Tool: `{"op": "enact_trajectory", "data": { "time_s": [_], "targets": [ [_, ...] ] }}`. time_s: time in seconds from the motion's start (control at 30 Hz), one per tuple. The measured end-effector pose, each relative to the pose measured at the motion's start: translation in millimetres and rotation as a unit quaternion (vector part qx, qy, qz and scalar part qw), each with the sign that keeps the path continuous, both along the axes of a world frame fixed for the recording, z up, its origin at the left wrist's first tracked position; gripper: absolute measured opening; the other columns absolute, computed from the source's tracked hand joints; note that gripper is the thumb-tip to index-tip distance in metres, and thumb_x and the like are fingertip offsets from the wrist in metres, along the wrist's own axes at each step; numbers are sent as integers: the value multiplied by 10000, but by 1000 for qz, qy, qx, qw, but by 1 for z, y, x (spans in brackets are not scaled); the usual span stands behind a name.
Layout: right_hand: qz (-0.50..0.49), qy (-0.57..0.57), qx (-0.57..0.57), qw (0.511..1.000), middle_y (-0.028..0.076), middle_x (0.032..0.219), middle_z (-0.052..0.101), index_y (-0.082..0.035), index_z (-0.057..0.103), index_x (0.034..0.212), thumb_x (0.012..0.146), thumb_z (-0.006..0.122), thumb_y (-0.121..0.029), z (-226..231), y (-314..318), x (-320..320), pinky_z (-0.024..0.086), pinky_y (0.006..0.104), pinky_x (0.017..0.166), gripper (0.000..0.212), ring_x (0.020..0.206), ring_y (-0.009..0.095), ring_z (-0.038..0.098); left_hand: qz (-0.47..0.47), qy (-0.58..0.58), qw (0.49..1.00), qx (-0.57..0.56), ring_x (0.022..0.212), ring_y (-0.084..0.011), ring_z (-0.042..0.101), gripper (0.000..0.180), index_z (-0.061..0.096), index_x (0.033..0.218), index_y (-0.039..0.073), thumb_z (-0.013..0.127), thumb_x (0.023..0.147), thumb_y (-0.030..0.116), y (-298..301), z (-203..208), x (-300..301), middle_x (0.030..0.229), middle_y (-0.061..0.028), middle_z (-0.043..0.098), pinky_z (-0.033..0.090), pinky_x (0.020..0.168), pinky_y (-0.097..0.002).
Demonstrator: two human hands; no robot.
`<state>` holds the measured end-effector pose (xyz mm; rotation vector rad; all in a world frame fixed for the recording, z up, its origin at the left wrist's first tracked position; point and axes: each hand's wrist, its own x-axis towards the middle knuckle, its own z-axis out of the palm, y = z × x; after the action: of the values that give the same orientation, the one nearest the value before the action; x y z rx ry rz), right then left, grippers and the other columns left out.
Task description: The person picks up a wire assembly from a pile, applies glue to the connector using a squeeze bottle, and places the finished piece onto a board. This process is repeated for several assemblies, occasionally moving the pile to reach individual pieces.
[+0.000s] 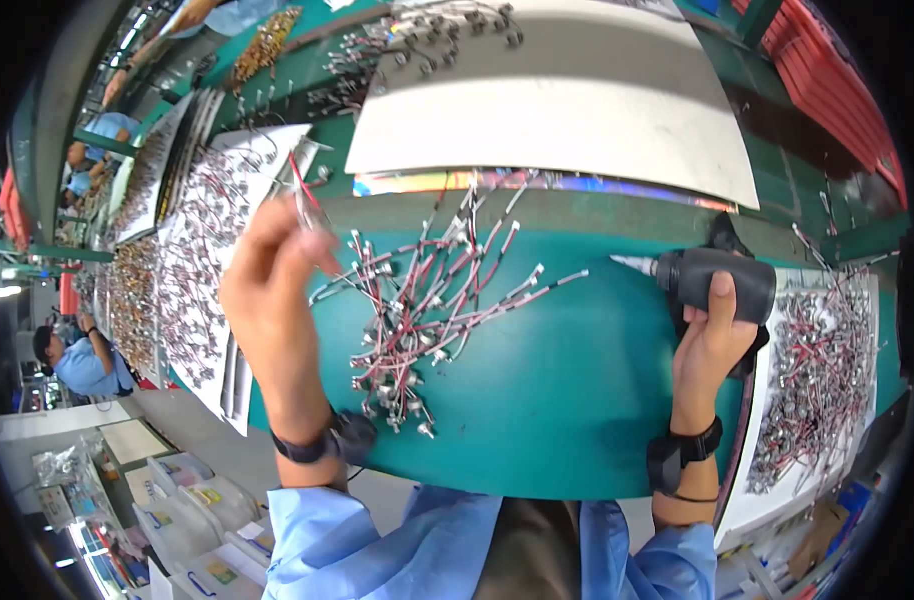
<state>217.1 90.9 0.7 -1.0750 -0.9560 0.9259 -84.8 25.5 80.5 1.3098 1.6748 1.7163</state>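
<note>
My left hand (282,270) is raised over the left part of the green work surface (537,400), its fingers pinched on a small wired part; a red wire (299,178) sticks up from them. The hand is a little blurred, and the part's lower end is hidden. In my right hand (712,345) lies a black squeeze bottle (727,282), on its side, its pale pointed nozzle (632,264) aimed left. Between the hands spreads a loose pile of wired parts (417,310), with red, black and white leads, white plugs and small metal ends.
Beyond the green surface stands a large white board (547,100). Boards crowded with wired parts flank me: a left board (227,370) and a right board (747,500). More parts (427,45) lie at the back. A co-worker in blue (87,365) is far left, above clear plastic bins (212,505).
</note>
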Motion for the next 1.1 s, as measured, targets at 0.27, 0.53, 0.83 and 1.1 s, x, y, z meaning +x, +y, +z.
{"op": "enact_trajectory", "data": {
  "time_s": [0.27,0.53,0.83,1.1],
  "targets": [
    [6,0,-11,1000,29,766,529,32,464,1067,821,589,-195,4,5,-4,322,186,452,358,545,51,421,132,119,967,-180,675,-138,583,246,679,834,45,690,666,225,188,-66,-119,747,-65,652,451,645,-251],
    [-28,-11,-30,999,35,780,541,29,451,1086,812,596,-199,3,6,-1,329,173,442,385,555,52,444,149,245,927,-240,726,-226,617,210,692,825,134,678,644,240,221,-77,-78,782,-78,656,460,690,-311],
    [-11,24,-10,1000,24,749,524,20,485,1020,820,593,-204,10,2,-4,326,179,448,319,541,49,425,28,224,961,-157,686,-121,578,219,669,864,35,658,720,201,139,-23,-94,746,-72,645,448,632,-250],
    [29,62,17,998,-17,628,452,-48,493,800,842,569,-225,14,0,-8,311,196,449,196,500,46,375,-66,243,929,-271,682,-142,540,152,613,885,-7,627,759,77,-65,-11,-50,779,-73,575,432,632,-251]
  ]
}}
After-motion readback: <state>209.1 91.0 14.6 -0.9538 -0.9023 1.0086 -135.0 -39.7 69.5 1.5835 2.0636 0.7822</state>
